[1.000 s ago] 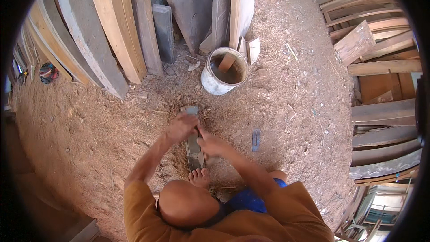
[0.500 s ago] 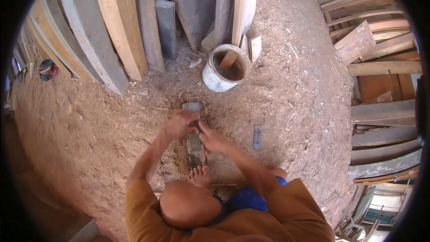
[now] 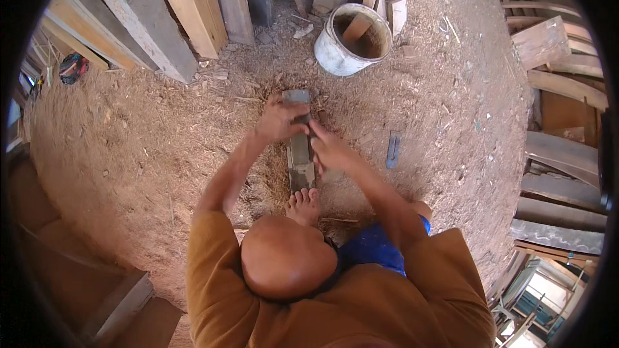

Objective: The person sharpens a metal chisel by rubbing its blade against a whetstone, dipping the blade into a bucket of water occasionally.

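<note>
A long, narrow grey sharpening stone (image 3: 299, 150) lies on the ground in front of me, its wet-looking surface pointing away from me. My bare foot (image 3: 303, 205) rests against its near end. Over the far part of the stone, my left hand (image 3: 278, 120) is closed, fingers pressing down on a small dark flat piece (image 3: 303, 118). From the right, my right hand (image 3: 330, 150) grips the same piece, one finger stretched along it. The fingers cover most of it, so its exact kind is hidden. A slotted blue-grey metal plate (image 3: 393, 150) lies to the right.
Beyond the stone stands a white bucket (image 3: 335, 63) with murky liquid and a wood block (image 3: 356, 28) inside. Boards (image 3: 187, 9) lean at the far left; stacked planks (image 3: 561, 154) line the right. Wood shavings cover the ground. A dark bundle (image 3: 73, 69) lies far left.
The view has shifted, so the stone, bucket and boards sit higher in the picture. Both hands stay together on the dark piece over the stone.
</note>
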Motion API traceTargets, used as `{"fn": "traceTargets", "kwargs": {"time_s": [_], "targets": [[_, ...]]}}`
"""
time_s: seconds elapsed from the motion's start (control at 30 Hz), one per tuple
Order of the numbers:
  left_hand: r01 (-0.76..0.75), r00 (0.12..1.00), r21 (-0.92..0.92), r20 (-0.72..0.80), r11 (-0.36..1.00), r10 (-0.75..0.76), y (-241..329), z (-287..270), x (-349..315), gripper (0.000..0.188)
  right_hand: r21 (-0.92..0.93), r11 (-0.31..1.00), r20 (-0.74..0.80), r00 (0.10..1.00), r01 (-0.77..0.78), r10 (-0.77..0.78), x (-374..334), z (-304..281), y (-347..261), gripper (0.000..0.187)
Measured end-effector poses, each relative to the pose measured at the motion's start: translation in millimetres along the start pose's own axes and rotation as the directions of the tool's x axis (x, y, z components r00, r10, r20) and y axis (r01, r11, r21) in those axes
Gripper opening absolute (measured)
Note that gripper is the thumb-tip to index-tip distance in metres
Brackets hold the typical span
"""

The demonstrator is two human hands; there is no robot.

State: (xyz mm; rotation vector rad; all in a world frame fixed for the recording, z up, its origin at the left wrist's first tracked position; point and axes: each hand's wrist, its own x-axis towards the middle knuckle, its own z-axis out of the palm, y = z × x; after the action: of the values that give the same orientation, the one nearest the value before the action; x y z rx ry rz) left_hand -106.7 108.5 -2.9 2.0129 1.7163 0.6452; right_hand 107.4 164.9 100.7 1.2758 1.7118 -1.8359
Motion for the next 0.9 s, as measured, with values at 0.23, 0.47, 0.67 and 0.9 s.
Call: {"fn": "traceTargets", "kwargs": {"time_s": [0.23,0.47,0.67,0.9], "targets": [[-0.070,0.995,0.008,-0.069,0.998,0.070,51,52,-68,0.055,-0.282,0.861,-0.343,0.794,0.422,-0.502,-25,86,120,0.065],[-0.020,1.000,-0.022,0.004,1.000,0.020,-10,-3,12,0.051,0.058,0.997,0.003,0.999,0.046,-0.046,15,-8,1,0.067],[-0.074,0.993,-0.028,-0.097,0.997,0.071,75,54,-92,0.050,-0.325,0.845,-0.269,0.815,0.424,-0.513,-42,96,136,0.064],[-0.042,0.999,0.001,0.022,0.999,0.042,-21,-7,14,0.061,0.052,0.994,-0.085,0.992,0.093,-0.089,20,1,2,0.066]]}}
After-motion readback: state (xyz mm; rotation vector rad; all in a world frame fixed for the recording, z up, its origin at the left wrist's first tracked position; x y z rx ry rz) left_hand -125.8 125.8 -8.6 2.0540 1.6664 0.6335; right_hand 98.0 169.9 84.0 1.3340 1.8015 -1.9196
